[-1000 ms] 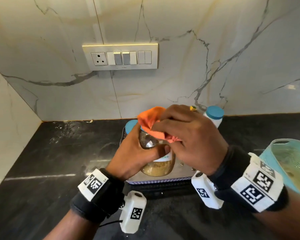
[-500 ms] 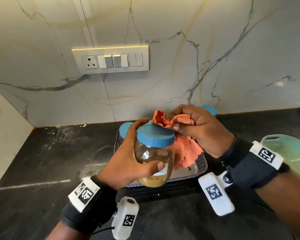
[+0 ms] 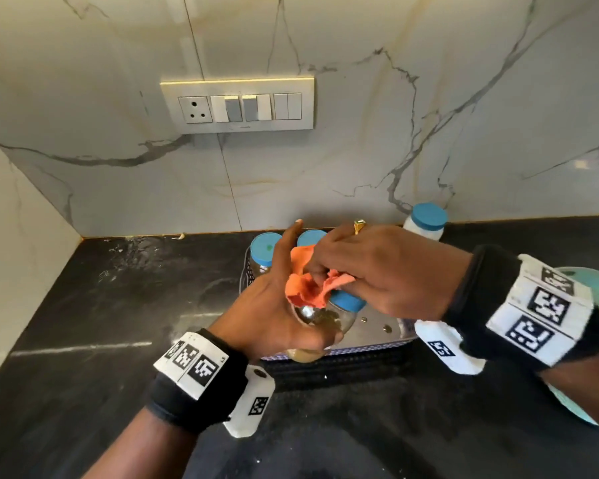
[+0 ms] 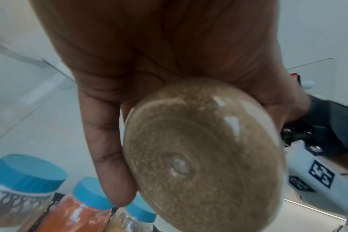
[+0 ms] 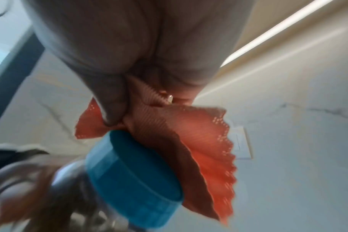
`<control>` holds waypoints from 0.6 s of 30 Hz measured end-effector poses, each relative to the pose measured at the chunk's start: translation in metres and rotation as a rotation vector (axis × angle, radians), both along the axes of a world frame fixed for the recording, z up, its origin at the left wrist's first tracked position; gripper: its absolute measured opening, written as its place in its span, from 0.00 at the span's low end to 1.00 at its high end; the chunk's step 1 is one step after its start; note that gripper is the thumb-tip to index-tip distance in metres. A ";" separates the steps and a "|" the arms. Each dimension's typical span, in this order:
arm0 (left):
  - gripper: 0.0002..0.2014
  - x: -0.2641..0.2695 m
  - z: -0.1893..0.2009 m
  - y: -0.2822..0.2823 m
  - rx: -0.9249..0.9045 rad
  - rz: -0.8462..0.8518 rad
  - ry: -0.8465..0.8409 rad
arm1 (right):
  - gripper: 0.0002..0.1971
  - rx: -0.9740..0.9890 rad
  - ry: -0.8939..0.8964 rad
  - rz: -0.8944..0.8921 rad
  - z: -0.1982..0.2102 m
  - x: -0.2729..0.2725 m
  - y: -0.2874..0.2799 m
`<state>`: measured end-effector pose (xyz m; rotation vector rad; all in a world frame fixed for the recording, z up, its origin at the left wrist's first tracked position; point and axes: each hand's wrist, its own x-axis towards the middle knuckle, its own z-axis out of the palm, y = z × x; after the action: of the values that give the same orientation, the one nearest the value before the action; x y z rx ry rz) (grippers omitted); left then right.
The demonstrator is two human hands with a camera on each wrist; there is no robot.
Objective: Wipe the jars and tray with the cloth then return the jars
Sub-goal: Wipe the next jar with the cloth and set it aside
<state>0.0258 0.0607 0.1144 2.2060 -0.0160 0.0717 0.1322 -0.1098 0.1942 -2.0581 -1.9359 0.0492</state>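
My left hand (image 3: 284, 316) grips a clear jar (image 3: 325, 326) of brown powder, tilted with its blue lid (image 3: 348, 300) toward the right, above the tray's front edge. Its base (image 4: 205, 157) fills the left wrist view. My right hand (image 3: 370, 271) pinches a bunched orange cloth (image 3: 308, 288) against the lid top; the right wrist view shows the cloth (image 5: 189, 141) draped over the lid (image 5: 133, 177). The metal tray (image 3: 377, 326) on the black counter holds two blue-lidded jars (image 3: 265, 250) behind my hands. A white jar (image 3: 426, 223) stands beside the tray at the wall.
A teal plastic basket (image 3: 581, 281) sits at the right, partly behind my right wrist. The black counter (image 3: 101, 323) stretches left to a marble side wall. A switch panel (image 3: 237, 105) is on the back wall above the tray.
The jar has tilted with its lid to the right. My right hand moved the cloth from beside the jar back onto the lid top.
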 end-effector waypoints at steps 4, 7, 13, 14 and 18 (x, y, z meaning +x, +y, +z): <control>0.70 -0.004 -0.006 0.009 -0.139 0.086 0.015 | 0.18 -0.031 -0.247 0.119 -0.008 -0.008 -0.017; 0.67 -0.003 -0.011 0.013 -0.316 0.107 -0.007 | 0.21 0.015 -0.276 0.113 -0.011 -0.009 -0.034; 0.46 0.000 -0.017 0.019 -0.634 0.154 -0.094 | 0.12 0.407 0.132 -0.244 -0.009 -0.002 -0.060; 0.46 0.000 -0.017 0.019 -0.700 0.169 -0.088 | 0.09 0.513 0.180 -0.340 -0.011 -0.002 -0.059; 0.50 0.004 -0.021 0.016 -0.937 0.210 -0.070 | 0.09 0.737 0.221 -0.584 -0.020 -0.002 -0.042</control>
<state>0.0298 0.0762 0.0937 1.2611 0.1763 0.2234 0.1302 -0.1515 0.1740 -1.8843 -0.9475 -0.4712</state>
